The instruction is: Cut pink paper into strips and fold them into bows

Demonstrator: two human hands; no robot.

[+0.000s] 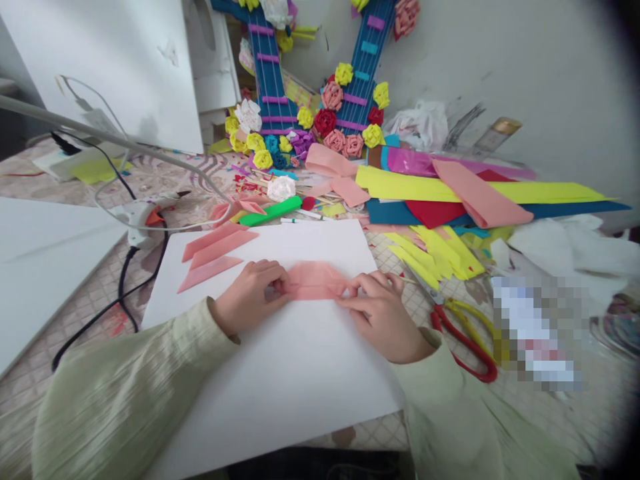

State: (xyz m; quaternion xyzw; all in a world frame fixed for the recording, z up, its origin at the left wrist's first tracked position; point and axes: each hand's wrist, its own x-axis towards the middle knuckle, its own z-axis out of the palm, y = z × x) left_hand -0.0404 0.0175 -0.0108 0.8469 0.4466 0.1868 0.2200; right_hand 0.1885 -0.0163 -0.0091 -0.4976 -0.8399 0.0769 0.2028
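A pink strip of crepe-like paper [316, 280] stretches between my two hands, low over a white board [280, 393]. My left hand [257, 293] pinches its left end between thumb and fingers. At the right end, my right hand [383, 310] grips the paper the same way. The strip's lower edge looks folded, and its upper corners slant. Left of my left hand, several folded pink paper pieces [223, 245] lie on the board's upper left part.
Red-handled scissors [463, 340] lie to the right, near yellow paper pieces [435, 253]. A glue gun [143, 217] with a black cord rests at left. Behind stand paper-flower-trimmed guitar shapes [363, 73], with coloured paper strips [540, 190] and a green stick [273, 211] before them.
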